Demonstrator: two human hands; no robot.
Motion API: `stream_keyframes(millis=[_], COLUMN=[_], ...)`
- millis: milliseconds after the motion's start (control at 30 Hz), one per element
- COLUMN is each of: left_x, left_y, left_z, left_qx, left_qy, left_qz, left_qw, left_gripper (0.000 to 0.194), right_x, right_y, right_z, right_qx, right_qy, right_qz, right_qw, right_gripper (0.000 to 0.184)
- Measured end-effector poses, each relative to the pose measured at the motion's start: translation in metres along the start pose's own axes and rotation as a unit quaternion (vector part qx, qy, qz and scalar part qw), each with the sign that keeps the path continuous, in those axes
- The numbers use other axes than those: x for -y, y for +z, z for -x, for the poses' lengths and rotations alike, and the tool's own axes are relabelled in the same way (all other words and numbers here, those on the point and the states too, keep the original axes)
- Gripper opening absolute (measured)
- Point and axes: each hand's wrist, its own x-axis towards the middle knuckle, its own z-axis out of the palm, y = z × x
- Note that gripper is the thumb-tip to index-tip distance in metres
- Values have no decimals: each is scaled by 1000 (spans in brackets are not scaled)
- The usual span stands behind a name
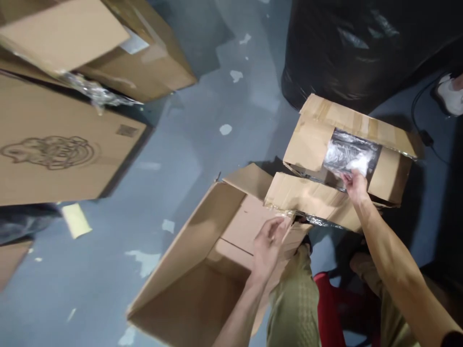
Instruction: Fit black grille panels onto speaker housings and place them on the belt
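The right hand (pixel 353 185) pinches a clear plastic bag (pixel 349 154) inside the taped carton (pixel 347 159), while the left hand (pixel 268 241) grips a flap of the empty open carton (pixel 202 270) just left of it; a flat carton (pixel 50 152) farther left bears a round unreadable emblem.

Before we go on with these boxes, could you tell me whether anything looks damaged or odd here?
Yes. The box the right hand reaches into has a ragged hole in its top, with plastic wrap showing through. The left hand rests at the edge of an open empty box. Paper scraps lie on the floor.
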Motion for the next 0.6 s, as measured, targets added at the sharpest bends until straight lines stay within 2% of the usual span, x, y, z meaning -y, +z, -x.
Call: stream_keyframes(millis=[100, 167, 233, 267, 333, 400, 467, 533, 600], left_x=[-37, -58, -73, -78, -78, -65, -40, -9, 24], left_y=[31, 52, 63, 62, 43, 9, -31, -67, -95], left_z=[-8, -3, 8, 14, 25, 35, 46, 57, 69], left_qx=[49, 72, 32, -5, -73, -112, -139, -169, -192], left_qy=[-1, -24, 3, 32, 90, 123, 131, 91, 22], left_qz=[96, 136, 138, 127, 97, 66, 46, 47, 70], left_qw=[994, 988, 990, 991, 989, 984, 980, 980, 979], left_gripper=[55, 63, 80, 84, 69, 46, 43, 45, 48], right_x=[16, 29, 35, 35, 27, 10, -9, -25, -35], right_y=[-38, -61, -76, -79, -77, -64, -43, -19, 4], right_z=[59, 107, 153, 173, 206, 225, 234, 241, 250], right_qx=[-32, -7, 46, 78, 148, 202, 229, 255, 302], right_qy=[-49, -100, -101, -77, -7, 51, 63, 29, -13], right_qz=[-27, -16, 16, 30, 43, 55, 102, 192, 270], right_qw=[998, 995, 994, 994, 988, 977, 966, 947, 914], right_gripper=[28, 39, 46, 47, 46, 47, 52, 50, 43])
